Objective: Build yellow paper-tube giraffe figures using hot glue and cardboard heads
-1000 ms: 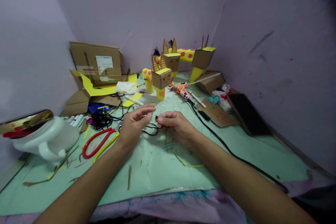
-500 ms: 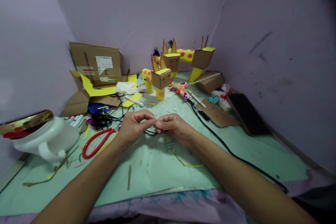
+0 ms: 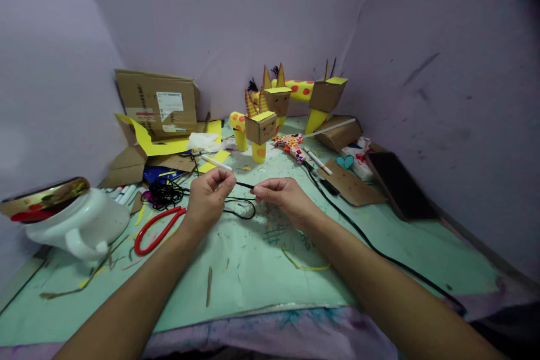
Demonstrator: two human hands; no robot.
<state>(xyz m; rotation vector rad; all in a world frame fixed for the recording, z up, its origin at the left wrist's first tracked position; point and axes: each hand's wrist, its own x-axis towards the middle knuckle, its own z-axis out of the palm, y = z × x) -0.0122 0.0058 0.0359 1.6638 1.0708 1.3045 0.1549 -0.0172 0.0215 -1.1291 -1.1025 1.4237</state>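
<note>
Between my two hands a short stretch of black cord (image 3: 244, 185) is pulled straight. My left hand (image 3: 206, 197) pinches one end, and my right hand (image 3: 280, 194) pinches the other between thumb and forefinger. A loop of the cord hangs below, by the left fingers. More of it lies in a tangled heap (image 3: 164, 193) to the left. Red-handled scissors or pliers (image 3: 158, 230) lie beside my left wrist, their working end hidden behind the hand. Beyond my hands stands a small cardboard-headed animal figure (image 3: 260, 129) with yellow, orange-spotted parts.
Two similar figures (image 3: 327, 95) stand behind. A patterned glue gun (image 3: 293, 146) lies right of centre, its black cable (image 3: 358, 230) running to the front right. A phone (image 3: 400, 185) rests at right, a white pot (image 3: 84, 225) at left. A cardboard box (image 3: 156, 104) and yellow paper are at back left.
My hands have drawn apart, the left moving left and slightly up, so the cord between them now shows as a taut line. A larger loop has appeared below.
</note>
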